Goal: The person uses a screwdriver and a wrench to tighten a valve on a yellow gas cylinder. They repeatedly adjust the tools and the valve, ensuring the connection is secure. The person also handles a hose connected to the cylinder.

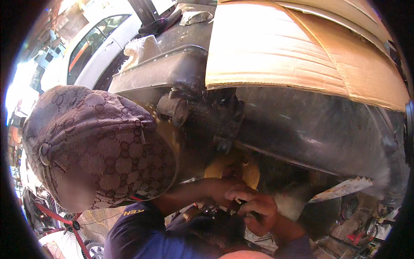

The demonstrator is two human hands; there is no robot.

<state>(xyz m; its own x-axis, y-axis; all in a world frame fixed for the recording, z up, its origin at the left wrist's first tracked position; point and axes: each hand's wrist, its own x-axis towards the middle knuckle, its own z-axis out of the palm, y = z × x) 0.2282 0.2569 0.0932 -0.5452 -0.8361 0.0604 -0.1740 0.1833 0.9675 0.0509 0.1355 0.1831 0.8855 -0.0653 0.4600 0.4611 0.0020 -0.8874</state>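
yellow disc (250, 172): round, dark-centred | seen just far of right hand (260, 209), kinda curled, pale bit (238, 201) at fingertips, hold can't be told | left hand (231, 186) mostly hidden, ditto

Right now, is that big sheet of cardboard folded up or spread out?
Spread out, though creased: the cardboard sheet shows one broad face, its lower edge running above the dark panel in this view.

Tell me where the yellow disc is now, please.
In the head view, the yellow disc sits slightly right of centre, below mid-height, just above a bent-fingered hand.
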